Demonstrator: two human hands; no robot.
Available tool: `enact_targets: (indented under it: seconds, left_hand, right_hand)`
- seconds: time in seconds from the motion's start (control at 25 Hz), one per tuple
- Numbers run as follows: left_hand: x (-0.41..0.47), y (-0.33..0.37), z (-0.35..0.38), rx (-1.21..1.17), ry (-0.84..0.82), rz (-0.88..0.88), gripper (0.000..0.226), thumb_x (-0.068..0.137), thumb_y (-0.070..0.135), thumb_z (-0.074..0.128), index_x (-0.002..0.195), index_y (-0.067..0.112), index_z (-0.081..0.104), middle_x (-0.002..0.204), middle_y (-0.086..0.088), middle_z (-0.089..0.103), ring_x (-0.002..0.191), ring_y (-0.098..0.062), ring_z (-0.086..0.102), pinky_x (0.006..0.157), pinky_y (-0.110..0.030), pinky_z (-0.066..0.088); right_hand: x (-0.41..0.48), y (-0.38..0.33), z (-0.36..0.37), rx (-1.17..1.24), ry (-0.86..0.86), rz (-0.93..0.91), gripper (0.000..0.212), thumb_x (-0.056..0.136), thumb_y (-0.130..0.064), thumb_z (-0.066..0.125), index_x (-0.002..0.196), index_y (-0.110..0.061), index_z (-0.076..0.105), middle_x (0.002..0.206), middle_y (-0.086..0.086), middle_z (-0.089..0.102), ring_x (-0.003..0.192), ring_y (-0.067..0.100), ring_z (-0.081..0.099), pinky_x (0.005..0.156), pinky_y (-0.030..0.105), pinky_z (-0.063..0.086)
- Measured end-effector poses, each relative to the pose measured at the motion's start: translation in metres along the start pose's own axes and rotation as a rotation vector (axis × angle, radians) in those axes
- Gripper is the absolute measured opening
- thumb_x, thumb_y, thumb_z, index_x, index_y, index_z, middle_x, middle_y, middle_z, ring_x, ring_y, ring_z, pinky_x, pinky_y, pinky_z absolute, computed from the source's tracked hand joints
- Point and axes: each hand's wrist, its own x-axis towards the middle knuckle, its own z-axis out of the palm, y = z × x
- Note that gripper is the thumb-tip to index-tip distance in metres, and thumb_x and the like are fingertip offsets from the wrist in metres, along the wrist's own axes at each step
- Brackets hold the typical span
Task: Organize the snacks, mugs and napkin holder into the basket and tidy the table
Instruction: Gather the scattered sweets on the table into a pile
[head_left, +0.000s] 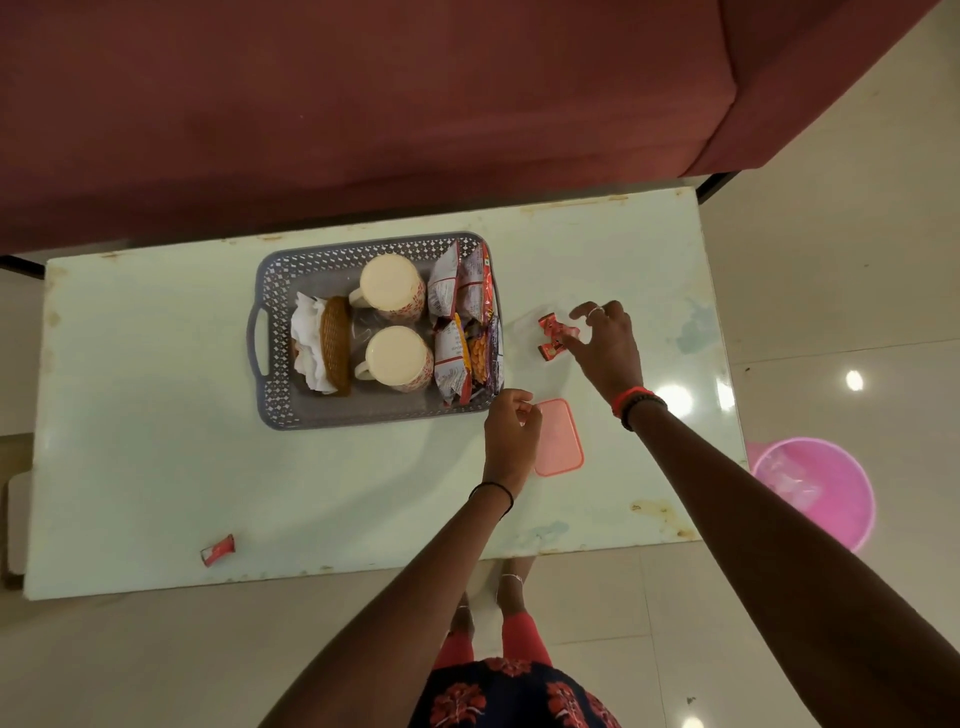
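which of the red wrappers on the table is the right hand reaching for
The crumpled red wrappers just right of the basket, at the right hand fingertips. The other red wrapper lies alone near the table's front left edge.

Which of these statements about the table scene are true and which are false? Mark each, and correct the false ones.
1. Both mugs stand upside down in the grey basket. True.
2. The napkin holder lies on the bare table outside the basket. False: it sits inside the basket, at its left end beside the mugs.
3. The right hand reaches the red wrappers lying on the table right of the basket. True.
4. The pink lid rests inside the basket. False: it lies on the table by the left hand.
5. A single red wrapper lies near the table's front left edge. True.
6. The pink bin stands on the table. False: it stands on the floor.
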Motion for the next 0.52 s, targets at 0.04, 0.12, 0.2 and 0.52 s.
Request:
enact_targets:
  seconds: [0.04,0.12,0.2,0.52]
  left_hand:
    - [-0.005,-0.006,-0.007,0.009,0.008,0.012,0.020,0.091,0.009,0.053,0.110,0.002,0.056,0.111,-0.014,0.062,0.092,-0.013,0.055,0.074,-0.014,0.045]
    - [-0.014,-0.019,-0.020,0.070,0.017,0.066,0.017,0.092,0.012,0.051,0.107,0.006,0.057,0.109,-0.011,0.061,0.093,-0.015,0.056,0.079,-0.023,0.047]
    - [-0.032,-0.041,-0.040,0.189,-0.007,0.164,0.014,0.093,0.017,0.049,0.103,0.013,0.059,0.106,-0.003,0.060,0.092,-0.014,0.058,0.079,-0.021,0.046]
    - [-0.071,-0.165,-0.183,0.408,0.549,-0.084,0.022,0.088,0.004,0.052,0.109,0.008,0.060,0.113,-0.013,0.058,0.106,-0.030,0.056,0.089,-0.043,0.043]
  right_hand:
    - [-0.002,-0.004,0.003,0.023,-0.001,0.014,0.025,0.088,-0.020,0.062,0.112,-0.012,0.061,0.113,0.011,0.051,0.109,0.023,0.051,0.076,0.030,0.049]
    - [-0.003,-0.007,0.004,0.051,0.018,0.042,0.024,0.089,-0.014,0.058,0.112,-0.009,0.061,0.114,0.012,0.052,0.108,0.028,0.054,0.081,0.036,0.053]
    - [-0.012,-0.010,0.010,0.035,0.021,0.042,0.023,0.090,-0.010,0.054,0.112,-0.006,0.061,0.113,0.014,0.052,0.107,0.030,0.055,0.083,0.042,0.053]
    - [-0.042,-0.014,0.038,-0.008,0.023,0.029,0.024,0.090,-0.004,0.051,0.111,-0.001,0.062,0.121,0.018,0.052,0.110,0.036,0.055,0.093,0.046,0.049]
